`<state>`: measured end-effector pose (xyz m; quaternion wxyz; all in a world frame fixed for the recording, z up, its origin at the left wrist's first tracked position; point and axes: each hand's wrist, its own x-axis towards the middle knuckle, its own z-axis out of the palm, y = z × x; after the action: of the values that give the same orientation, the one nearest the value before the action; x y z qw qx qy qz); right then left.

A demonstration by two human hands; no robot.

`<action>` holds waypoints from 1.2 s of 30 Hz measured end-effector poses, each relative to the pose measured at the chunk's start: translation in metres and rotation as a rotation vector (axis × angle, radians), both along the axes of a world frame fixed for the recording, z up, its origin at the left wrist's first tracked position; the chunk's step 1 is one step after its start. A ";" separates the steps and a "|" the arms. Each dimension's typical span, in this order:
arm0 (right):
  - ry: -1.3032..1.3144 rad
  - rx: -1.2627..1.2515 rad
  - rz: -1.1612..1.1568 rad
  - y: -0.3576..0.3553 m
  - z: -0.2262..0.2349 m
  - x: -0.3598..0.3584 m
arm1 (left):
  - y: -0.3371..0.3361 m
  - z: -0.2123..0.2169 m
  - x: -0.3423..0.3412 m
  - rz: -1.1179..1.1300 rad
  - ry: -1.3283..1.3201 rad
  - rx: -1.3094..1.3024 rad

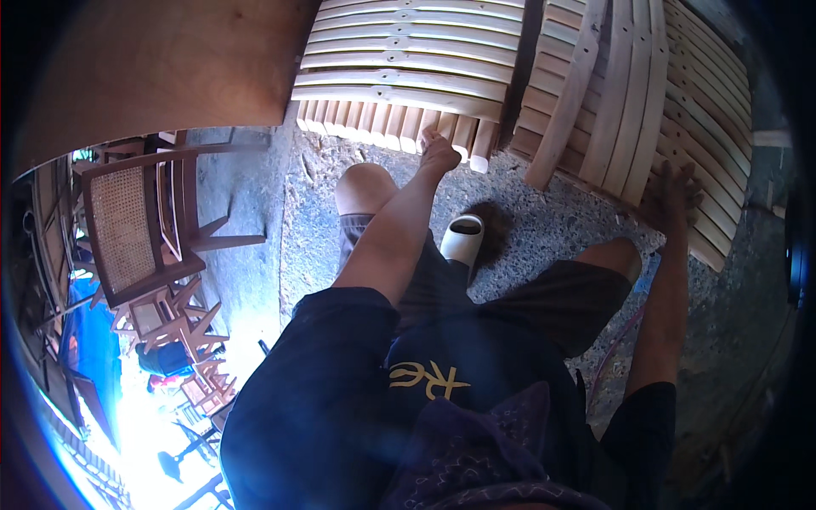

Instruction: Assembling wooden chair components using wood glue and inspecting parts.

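- dark shorts [544,293] and bent knees are nearest, spread either side of a pale clog [461,241]; a thin pinkish cord [610,350] lies beside the right leg.
- a strip of rough concrete floor [544,225] gives narrow room between knees and stacks.
- the right hand [674,200], fingers spread, rests at the near edge of the right slat stack [707,146].
- the left hand [439,155] touches slat ends at the near edge of the left slat stack [399,61]; cannot tell if it grips.
- a dark gap parts the stacks; a crosswise slat [569,100] juts past the right one's edge.
- a brown panel [170,72] walls off the upper left.
- farther left, a cane-panelled chair [125,223] and wooden frames crowd together.
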<state>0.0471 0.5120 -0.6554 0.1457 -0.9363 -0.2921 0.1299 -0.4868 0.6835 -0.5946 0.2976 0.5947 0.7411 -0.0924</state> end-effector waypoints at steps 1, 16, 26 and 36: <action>0.009 -0.008 -0.015 -0.001 0.003 -0.002 | 0.004 0.003 -0.001 0.071 -0.064 -0.034; -0.359 -0.081 0.072 -0.016 -0.010 0.025 | 0.039 -0.030 -0.035 0.381 -0.029 0.065; -0.568 -0.174 0.344 0.001 -0.071 0.044 | 0.132 0.019 -0.143 0.049 0.214 -0.130; -1.299 -0.682 0.863 -0.036 -0.043 0.058 | 0.115 0.062 -0.072 0.527 -0.037 0.241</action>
<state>0.1056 0.4755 -0.6986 -0.4033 -0.6241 -0.5939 -0.3083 -0.5584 0.7985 -0.5321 0.2520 0.4141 0.8702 0.0877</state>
